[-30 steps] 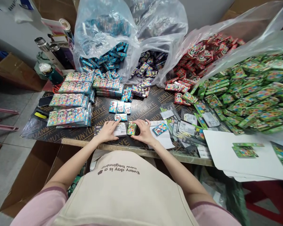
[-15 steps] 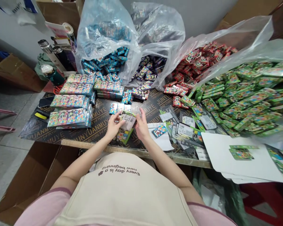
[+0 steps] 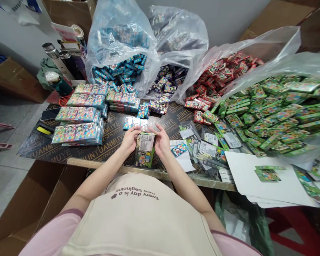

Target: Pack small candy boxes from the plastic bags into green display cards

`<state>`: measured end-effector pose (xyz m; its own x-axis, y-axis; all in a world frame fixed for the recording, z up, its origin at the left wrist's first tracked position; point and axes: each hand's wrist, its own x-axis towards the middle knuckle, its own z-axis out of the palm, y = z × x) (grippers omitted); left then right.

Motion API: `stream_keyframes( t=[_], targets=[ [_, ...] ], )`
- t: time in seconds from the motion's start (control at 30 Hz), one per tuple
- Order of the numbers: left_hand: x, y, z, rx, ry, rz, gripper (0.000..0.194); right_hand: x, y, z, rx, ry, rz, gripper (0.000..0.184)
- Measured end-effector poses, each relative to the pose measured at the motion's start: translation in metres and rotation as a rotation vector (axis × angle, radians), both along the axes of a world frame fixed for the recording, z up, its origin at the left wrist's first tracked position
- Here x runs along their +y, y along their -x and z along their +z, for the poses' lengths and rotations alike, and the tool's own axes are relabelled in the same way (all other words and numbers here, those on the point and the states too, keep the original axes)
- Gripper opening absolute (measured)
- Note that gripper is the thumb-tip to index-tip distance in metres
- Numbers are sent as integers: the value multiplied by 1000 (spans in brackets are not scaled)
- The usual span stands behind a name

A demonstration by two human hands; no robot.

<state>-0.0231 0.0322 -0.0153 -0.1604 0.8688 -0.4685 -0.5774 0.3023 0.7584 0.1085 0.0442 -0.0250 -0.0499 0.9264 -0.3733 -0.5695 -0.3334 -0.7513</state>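
In front of my apron I see a flat, printed green-and-black packet (image 3: 144, 151) with a pale text panel near its top. My left hand (image 3: 130, 139) grips its upper left edge, fingers curled behind. On the opposite edge, my right hand (image 3: 162, 141) holds it between thumb and bent fingers. Just beyond the hands lies a row of small blue and white boxes (image 3: 132, 122). To the right, a blue printed box (image 3: 179, 149) rests on a white sheet (image 3: 185, 163), next to several similar flat packets (image 3: 210, 151).
Wrapped stacks of small boxes (image 3: 78, 133) stand at the left. Along the back are plastic bags of blue boxes (image 3: 120, 71), purple boxes (image 3: 166, 76), red boxes (image 3: 226, 69) and green boxes (image 3: 277, 106). White cards (image 3: 245, 174) overhang the front edge at right.
The packet has turned upright and faces me, with its lower part showing fully. My right hand has closed in on its right edge; the left hand has shifted slightly right.
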Motion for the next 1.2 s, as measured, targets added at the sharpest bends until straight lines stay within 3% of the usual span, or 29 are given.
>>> stream_keyframes(
  t=[0.17,0.3,0.4,0.53,0.67,0.8,0.97,1.1,1.2],
  targets=[
    [4,12,7,177,-129,-74,10,0,-2,-2,81,-24,19,36],
    [6,13,6,43,-33,-124,24,1,-3,-2,77,-6,62,38],
    [4,6,2,19,-64,-88,22,3,-2,-3,1,-7,59,29],
    [-2,-1,-3,254,-207,-31,7,2,-1,-9,-43,-98,-64,7],
    [0,9,0,543,-317,-126,12,-2,-6,-12,-203,-230,-112,14],
    [9,21,9,473,-248,-282,21,1,-20,-7,-417,-329,18,18],
    [18,21,18,445,-189,-356,18,11,-31,1,-434,-307,134,18],
    [11,20,25,711,-366,-408,9,7,-36,5,-498,-364,195,19],
    [4,21,30,894,-547,-471,7,4,-52,6,-612,-544,301,19]
  ],
)
